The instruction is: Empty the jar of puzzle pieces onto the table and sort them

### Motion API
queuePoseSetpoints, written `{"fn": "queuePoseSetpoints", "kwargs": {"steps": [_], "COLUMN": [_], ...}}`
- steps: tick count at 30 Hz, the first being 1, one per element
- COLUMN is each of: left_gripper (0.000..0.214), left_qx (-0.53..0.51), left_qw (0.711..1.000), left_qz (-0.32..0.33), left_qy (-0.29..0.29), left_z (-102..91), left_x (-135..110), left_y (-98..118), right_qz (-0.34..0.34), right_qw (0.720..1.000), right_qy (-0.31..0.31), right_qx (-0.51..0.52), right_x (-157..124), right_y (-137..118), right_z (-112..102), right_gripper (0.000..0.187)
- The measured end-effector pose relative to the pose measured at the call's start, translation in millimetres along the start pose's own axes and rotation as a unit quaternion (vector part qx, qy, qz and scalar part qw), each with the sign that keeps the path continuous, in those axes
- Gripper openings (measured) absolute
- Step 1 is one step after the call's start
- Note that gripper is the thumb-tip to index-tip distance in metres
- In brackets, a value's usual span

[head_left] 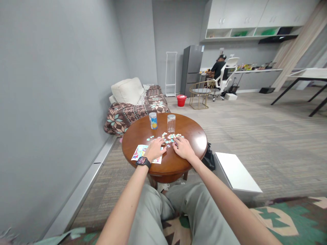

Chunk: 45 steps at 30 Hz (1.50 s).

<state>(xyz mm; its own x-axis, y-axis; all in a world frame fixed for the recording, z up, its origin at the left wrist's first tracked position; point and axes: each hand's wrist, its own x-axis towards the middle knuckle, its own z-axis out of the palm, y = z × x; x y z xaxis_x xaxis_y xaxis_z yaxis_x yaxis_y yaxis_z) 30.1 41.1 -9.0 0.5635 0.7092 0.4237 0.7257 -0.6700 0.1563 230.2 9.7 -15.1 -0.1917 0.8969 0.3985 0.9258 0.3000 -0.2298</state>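
Progress, taken left to right. At the lower left of the round surface (190, 125), in the centre of the frame, a printed sheet (139, 152) lies flat, picture side up, partly covered by my left hand (155, 149). Above it, towards the far edge, a jar with a blue and yellow label (153, 121) stands upright with its lid on. Two or so small pieces lie apart, left of the main group. The puzzle pieces (171, 136) are mostly scattered near the centre of the frame, between and just beyond my hands. A clear jar (171, 124), also upright and lidded, stands just behind them; I can make out no pieces in it. My judgement: the pieces are out and spread, and the sorting is at an early stage. I can find no joined section, though the pieces are too small to be certain. Most, in my assessment, are yet to be dealt with.

Hands, left to right. My left hand, watch (143, 162) on the wrist, is palm down, fingers extended, thumb well apart from them; I see nothing gripped. Its fingertips are at the left edge of the group. My right hand (182, 147) is palm down, fingers bent, thumb and fingertips at the pieces' right side. Whether it pinches a piece, I cannot tell.
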Motion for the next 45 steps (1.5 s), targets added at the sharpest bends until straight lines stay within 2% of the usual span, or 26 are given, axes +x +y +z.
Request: {"fn": "queuePoseSetpoints", "kwargs": {"steps": [9, 19, 25, 27, 32, 35, 41, 43, 45], "left_gripper": [0.025, 0.024, 0.025, 0.025, 0.025, 0.024, 0.023, 0.022, 0.022], "left_qx": [-0.006, -0.009, -0.006, -0.006, -0.009, -0.011, -0.017, -0.017, -0.017], "left_qw": [1.0, 1.0, 1.0, 1.0, 1.0, 1.0, 1.0, 1.0, 1.0], "left_qz": [0.0, 0.007, 0.004, 0.002, 0.0, -0.001, -0.007, -0.006, -0.007], "left_qy": [-0.003, 0.0, -0.002, -0.001, -0.002, -0.003, -0.009, -0.008, -0.006], "left_z": [-1.5, -1.6, -2.7, -2.8, -2.9, -3.0, -5.9, -6.7, -6.5], "left_x": [-0.1, 1.4, 0.4, 0.1, 0.3, 0.3, 0.4, 0.7, 0.7], "left_y": [0.9, 0.6, 1.8, 2.0, 2.3, 2.1, 3.7, 4.2, 4.1], "right_qz": [-0.004, -0.032, -0.114, -0.122, -0.074, -0.038, 0.162, 0.172, 0.155], "right_qw": [1.0, 0.998, 0.989, 0.989, 0.996, 0.998, 0.982, 0.981, 0.984], "right_qy": [0.015, 0.041, 0.039, 0.029, 0.007, 0.017, 0.096, 0.094, 0.086], "right_qx": [0.019, 0.044, 0.08, 0.081, 0.057, 0.045, 0.001, 0.003, 0.01], "right_x": [-0.6, -1.7, -2.0, -1.4, -0.2, -0.9, -1.8, -1.2, -0.5], "right_y": [1.7, 1.2, 2.9, 3.5, 2.3, 0.6, 4.0, 6.2, 7.9], "right_z": [6.6, 0.7, -0.7, -0.8, -1.7, -2.6, 1.3, 3.8, 6.0], "right_gripper": [0.04, 0.037, 0.044, 0.047, 0.033, 0.03, 0.03, 0.03, 0.031]}}
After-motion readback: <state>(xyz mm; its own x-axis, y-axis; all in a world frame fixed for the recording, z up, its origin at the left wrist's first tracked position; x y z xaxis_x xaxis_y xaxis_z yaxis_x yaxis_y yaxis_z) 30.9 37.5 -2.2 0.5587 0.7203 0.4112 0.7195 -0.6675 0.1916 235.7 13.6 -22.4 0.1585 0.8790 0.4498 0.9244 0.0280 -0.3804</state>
